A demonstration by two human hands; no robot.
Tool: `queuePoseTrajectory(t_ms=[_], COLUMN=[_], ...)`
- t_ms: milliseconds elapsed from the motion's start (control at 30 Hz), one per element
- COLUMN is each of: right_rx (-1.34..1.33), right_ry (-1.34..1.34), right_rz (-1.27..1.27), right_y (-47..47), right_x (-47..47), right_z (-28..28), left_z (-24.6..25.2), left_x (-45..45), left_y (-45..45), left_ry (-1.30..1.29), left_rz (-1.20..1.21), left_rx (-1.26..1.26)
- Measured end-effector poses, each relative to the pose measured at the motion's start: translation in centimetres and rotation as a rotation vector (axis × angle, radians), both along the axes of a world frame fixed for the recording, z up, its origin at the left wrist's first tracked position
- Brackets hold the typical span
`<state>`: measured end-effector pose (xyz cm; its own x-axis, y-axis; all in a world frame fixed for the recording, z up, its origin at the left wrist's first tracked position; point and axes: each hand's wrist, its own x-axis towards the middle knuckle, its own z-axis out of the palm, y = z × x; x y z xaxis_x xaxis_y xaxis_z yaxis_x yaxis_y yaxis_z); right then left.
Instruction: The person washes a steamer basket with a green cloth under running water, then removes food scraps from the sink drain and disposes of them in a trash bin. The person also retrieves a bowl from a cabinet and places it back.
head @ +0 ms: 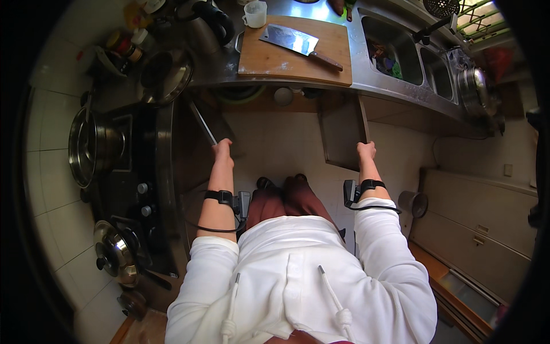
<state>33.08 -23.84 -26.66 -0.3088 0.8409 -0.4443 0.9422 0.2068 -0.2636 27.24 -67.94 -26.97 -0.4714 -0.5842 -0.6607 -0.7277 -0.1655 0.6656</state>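
Both my arms reach forward to two swung-out cabinet doors under the steel counter. My left hand (222,148) grips the edge of the left cabinet door (202,118). At the outer edge of the right cabinet door (342,129), my right hand (366,150) has its fingers closed. Between the doors, the cabinet's inside shows a pale round dish or bowl (283,96) and the rim of a larger green-edged vessel (240,96). Above, a cleaver (292,39) with a wooden handle lies on a wooden cutting board (258,56) dusted with white powder. A translucent measuring cup (255,15) stands at the board's back left corner.
A double steel sink (419,71) is at the right, with scraps in its larger basin. On the left, a gas stove (148,172) bears a steel pot (88,148) and a lidded pan (116,253). A dark kettle (204,32) stands behind. A low cabinet (472,215) is at my right.
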Motion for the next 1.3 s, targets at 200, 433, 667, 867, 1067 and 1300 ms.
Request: queuePoseTrajectory(t_ms=[200, 433, 667, 867, 1067, 1300], right_rx=[0.033, -0.55, -1.207, -1.224, -1.401, -1.09], right_ry=[-0.219, 0.021, 0.226, 0.222, 0.427, 0.34], right_rz=[0.201, 0.242, 0.195, 0.628, 0.532, 0.261], right_y=[-0.2, 0.7, -5.9, -2.0, 12.4, 30.8], right_x=[0.6, -0.1, -5.0, -13.3, -21.6, -27.3], right_z=[1.0, 0.5, 2.1, 5.2, 6.6, 5.7], left_z=[0.6, 1.9, 6.7, 9.4, 8.9, 5.9], left_x=[-2.4, -5.7, -7.8, -11.7, -18.2, -24.1], left_y=[3.8, 8.1, 14.4, 22.0, 35.3, 52.0], left_ry=[0.079, 0.143, 0.073, 0.206, 0.276, 0.157], left_rz=[0.042, -0.076, -0.012, -0.026, 0.041, 0.027], left_rx=[0.543, 0.74, 0.781, 0.886, 0.921, 0.921])
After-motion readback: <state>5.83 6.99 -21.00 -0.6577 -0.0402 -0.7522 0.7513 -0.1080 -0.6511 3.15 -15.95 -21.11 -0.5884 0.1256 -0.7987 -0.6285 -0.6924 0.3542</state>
